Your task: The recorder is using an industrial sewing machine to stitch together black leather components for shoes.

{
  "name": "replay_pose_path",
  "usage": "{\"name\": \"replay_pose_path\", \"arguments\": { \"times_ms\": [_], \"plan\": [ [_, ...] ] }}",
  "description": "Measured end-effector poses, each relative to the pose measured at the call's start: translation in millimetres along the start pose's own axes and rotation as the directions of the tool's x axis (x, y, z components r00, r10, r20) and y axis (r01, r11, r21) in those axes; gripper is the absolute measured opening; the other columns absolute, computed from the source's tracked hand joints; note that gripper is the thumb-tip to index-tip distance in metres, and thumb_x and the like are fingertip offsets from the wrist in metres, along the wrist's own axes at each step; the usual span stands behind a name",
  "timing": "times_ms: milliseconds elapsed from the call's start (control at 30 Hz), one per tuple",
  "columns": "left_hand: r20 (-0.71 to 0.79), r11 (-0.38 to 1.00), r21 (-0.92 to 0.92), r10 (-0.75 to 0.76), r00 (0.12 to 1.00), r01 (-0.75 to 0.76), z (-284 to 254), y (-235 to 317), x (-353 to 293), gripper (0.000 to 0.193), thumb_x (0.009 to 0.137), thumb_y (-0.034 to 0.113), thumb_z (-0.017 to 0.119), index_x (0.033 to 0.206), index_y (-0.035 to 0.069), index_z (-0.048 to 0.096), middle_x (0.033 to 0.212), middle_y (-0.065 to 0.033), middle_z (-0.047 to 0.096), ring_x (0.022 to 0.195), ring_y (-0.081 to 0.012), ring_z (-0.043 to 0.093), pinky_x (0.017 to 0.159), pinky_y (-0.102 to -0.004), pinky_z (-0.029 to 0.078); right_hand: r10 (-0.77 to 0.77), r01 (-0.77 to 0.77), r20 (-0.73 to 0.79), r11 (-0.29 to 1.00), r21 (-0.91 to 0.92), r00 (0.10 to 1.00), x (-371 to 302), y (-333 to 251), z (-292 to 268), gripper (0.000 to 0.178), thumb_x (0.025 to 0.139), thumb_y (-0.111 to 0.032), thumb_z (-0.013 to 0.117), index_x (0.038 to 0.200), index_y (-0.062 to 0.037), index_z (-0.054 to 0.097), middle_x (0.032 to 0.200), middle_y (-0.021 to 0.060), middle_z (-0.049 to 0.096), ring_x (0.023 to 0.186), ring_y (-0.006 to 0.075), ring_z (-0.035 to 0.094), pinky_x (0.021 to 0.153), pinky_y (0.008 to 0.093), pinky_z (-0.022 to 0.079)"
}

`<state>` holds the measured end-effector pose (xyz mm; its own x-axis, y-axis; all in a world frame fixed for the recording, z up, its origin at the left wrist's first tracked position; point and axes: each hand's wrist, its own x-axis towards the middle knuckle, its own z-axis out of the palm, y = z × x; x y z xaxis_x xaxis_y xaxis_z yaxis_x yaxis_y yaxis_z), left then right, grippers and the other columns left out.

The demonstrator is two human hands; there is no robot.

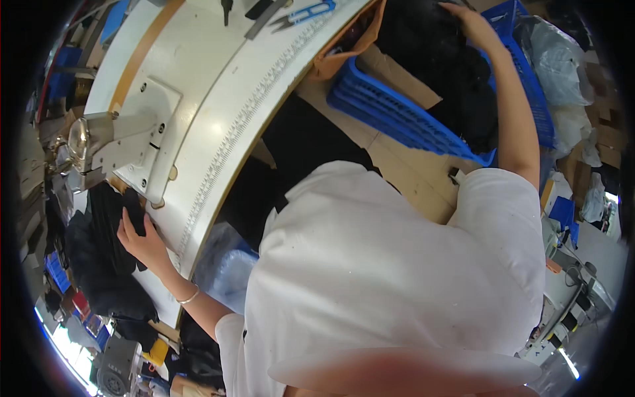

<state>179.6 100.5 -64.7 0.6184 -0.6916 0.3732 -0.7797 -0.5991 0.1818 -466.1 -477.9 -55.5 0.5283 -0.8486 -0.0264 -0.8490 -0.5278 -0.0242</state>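
My left hand (141, 246) is at the left end of the white sewing table (205, 142), beside the sewing machine's metal head (99, 142). Its thumb and fingers sit on either side of a folded piece of black cloth (134, 210). More black cloth (99, 264) is heaped around and under that hand. Far to the right, my right hand (473, 28) reaches over a blue plastic crate (403, 116). Its stretched fingers touch the pile of black cloth (430, 53) in the crate; the picture's top edge partly crops the hand.
Blue thread snips (304, 14) lie on the table's far part, by a printed ruler strip (231, 122). An orange-brown pouch (350, 43) hangs at the table edge. Cardboard (403, 76) stands inside the crate. Clear plastic bags (559, 59) sit beyond it.
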Motion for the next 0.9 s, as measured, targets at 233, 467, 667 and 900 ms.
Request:
{"name": "replay_pose_path", "arguments": {
  "times_ms": [233,467,667,900],
  "plan": [
    [-0.191,0.995,0.075,0.077,0.979,-0.063,-27,29,10,0.048,0.09,0.011,0.075,0.137,0.008,0.064,0.125,-0.0166,0.061,0.116,-0.0343,0.06,0.1,-0.0426,0.051,-0.038,-0.056,-0.515,0.985,-0.165,0.856,-18,-18,-47,0.035,0.084,-0.003,0.061,0.117,-0.0056,0.072,0.115,0.0195,0.073,0.111,0.0386,0.068,0.092,0.0451,0.055],
    [-0.085,0.506,-0.861,-0.038,0.996,-0.054,-42,96,-6,0.057,0.089,-0.001,0.07,0.143,0.0,0.053,0.124,-0.018,0.068,0.1,-0.0184,0.067,0.08,-0.0263,0.052,-0.444,0.379,-0.693,0.888,-0.259,0.568,-70,-212,-137,0.047,0.078,0.008,0.061,0.12,-0.01,0.069,0.121,0.0117,0.074,0.112,0.0321,0.069,0.091,0.0398,0.054],
    [0.333,-0.51,-0.71,0.365,0.869,0.486,-59,173,-10,0.076,0.083,0.029,0.078,0.146,0.0,0.047,0.117,-0.0245,0.067,0.079,-0.0316,0.073,0.059,-0.0329,0.057,-0.699,0.93,-0.715,0.273,-0.247,0.016,-42,-426,-113,0.04,0.076,-0.016,0.074,0.114,-0.027,0.08,0.126,-0.0001,0.072,0.11,0.0216,0.067,0.097,0.0381,0.057],
    [0.122,0.201,-0.965,-0.217,0.969,0.167,-90,105,18,0.045,0.09,0.002,0.066,0.135,0.0,0.058,0.12,-0.0127,0.065,0.099,-0.0176,0.067,0.078,-0.0277,0.056,-0.598,0.935,-0.799,0.243,-0.258,-0.065,14,-534,-85,0.036,0.08,-0.017,0.071,0.114,-0.0257,0.08,0.126,-0.0009,0.072,0.113,0.0228,0.067,0.103,0.0408,0.053]
  ]
}}
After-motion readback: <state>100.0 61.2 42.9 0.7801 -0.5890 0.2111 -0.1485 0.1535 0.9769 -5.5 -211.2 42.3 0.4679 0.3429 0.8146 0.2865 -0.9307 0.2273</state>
